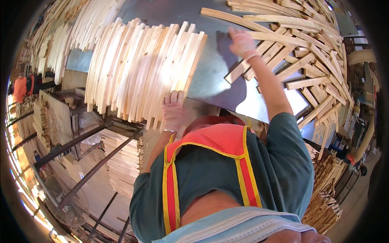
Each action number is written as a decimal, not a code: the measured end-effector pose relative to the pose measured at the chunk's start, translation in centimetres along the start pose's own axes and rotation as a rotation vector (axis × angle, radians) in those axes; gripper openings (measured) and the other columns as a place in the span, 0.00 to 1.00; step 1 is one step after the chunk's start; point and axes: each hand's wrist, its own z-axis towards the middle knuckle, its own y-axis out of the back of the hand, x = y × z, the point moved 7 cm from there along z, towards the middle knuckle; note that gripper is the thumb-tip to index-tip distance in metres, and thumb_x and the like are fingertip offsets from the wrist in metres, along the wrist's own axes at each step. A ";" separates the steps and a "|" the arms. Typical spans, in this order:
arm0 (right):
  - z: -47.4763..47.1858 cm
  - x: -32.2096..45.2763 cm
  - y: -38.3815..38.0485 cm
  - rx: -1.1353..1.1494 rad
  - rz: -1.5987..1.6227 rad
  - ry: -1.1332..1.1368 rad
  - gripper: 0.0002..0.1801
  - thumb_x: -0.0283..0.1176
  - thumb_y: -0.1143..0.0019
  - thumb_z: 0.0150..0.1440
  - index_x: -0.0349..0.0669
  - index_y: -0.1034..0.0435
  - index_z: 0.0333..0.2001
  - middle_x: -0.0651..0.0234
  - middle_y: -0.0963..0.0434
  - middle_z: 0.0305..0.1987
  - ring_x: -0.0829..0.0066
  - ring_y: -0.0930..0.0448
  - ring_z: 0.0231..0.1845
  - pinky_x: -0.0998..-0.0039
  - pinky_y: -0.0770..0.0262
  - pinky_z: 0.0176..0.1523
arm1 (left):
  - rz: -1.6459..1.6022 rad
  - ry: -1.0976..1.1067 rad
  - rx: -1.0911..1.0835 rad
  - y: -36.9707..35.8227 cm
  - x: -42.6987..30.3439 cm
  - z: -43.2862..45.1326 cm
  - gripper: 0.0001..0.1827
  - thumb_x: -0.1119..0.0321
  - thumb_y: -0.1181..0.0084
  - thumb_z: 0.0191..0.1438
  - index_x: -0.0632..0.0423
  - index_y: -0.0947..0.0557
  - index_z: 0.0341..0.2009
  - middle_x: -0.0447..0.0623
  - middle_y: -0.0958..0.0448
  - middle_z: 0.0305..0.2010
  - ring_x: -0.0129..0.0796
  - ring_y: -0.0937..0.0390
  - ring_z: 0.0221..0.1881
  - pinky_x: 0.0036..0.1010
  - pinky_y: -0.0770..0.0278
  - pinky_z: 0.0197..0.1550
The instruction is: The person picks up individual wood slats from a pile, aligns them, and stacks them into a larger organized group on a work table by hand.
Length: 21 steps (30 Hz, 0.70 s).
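My left hand (173, 107), in a light knitted glove, rests at the near end of a row of wooden strips (146, 66) laid side by side on a metal tabletop (209, 66). Its fingers touch the ends of the strips at the row's right side; whether they grip one is not clear. My right hand (242, 42), gloved too and slightly blurred, is stretched out over the tabletop, fingers forward, beside the left ends of loose wooden strips (273, 38). Nothing shows clearly in it. The loose strips lie crisscrossed in a large heap to its right.
More strips (94, 21) lie in rows at the far left. Below the table's left side are dark metal bars (85, 173), a stack of boards (121, 164) and a fan (65, 200). A person in orange (20, 88) is at the far left. Further strips (325, 194) are stacked at lower right.
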 end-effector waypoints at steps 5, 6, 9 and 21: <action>0.0 -12.3 -0.4 0.674 -0.375 -0.127 0.31 0.36 0.39 0.60 0.58 0.31 0.69 0.66 0.20 0.64 0.60 0.25 0.70 0.52 0.27 0.65 | 0.055 -0.019 -0.110 -0.5 -1.1 0.7 0.35 0.53 0.37 0.54 0.50 0.26 0.65 0.52 0.29 0.64 0.50 0.32 0.67 0.50 0.33 0.67; -0.3 -8.7 0.8 0.683 -0.313 0.022 0.30 0.38 0.38 0.60 0.57 0.30 0.67 0.65 0.20 0.64 0.61 0.25 0.70 0.52 0.26 0.64 | 0.032 0.005 -0.144 -0.4 -1.8 1.1 0.36 0.52 0.35 0.53 0.50 0.26 0.65 0.52 0.29 0.64 0.50 0.32 0.68 0.50 0.33 0.68; -5.2 -0.5 0.1 0.458 -0.039 0.506 0.28 0.41 0.37 0.59 0.54 0.29 0.63 0.61 0.22 0.65 0.59 0.24 0.68 0.52 0.26 0.64 | -0.139 -0.033 -0.150 0.5 -7.0 3.5 0.40 0.50 0.30 0.50 0.51 0.26 0.65 0.54 0.29 0.65 0.52 0.33 0.70 0.49 0.34 0.69; 5.1 -14.1 0.8 0.113 0.195 -0.077 0.29 0.41 0.41 0.65 0.45 0.36 0.66 0.48 0.17 0.54 0.46 0.18 0.59 0.52 0.22 0.60 | -0.264 0.106 0.292 -3.7 -10.1 10.4 0.42 0.55 0.32 0.55 0.47 0.33 0.72 0.57 0.24 0.60 0.58 0.22 0.57 0.48 0.21 0.56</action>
